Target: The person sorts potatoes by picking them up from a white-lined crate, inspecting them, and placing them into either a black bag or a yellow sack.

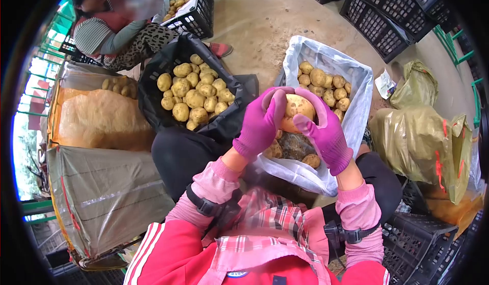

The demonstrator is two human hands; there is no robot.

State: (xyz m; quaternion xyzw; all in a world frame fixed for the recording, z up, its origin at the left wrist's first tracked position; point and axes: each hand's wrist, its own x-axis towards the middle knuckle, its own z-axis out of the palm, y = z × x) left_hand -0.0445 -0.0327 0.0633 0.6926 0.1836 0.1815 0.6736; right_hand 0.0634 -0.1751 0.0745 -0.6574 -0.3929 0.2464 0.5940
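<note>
A large pale-yellow potato with brownish patches is held between both hands. My left hand, in a magenta knit glove, presses its left side. My right hand, gloved alike, curls around the right side, thumb toward me. Below them stands a crate with a white liner; potatoes lie at its far end, and a few more, beside something dark, show at the near end. My hands hide its middle. To the left, potatoes lie heaped inside a black liner.
A co-worker sits at upper left near another crate of potatoes. Filled sacks stand on my left. Olive-green bags lie on my right, with black plastic crates stacked at upper right. Bare floor stretches ahead.
</note>
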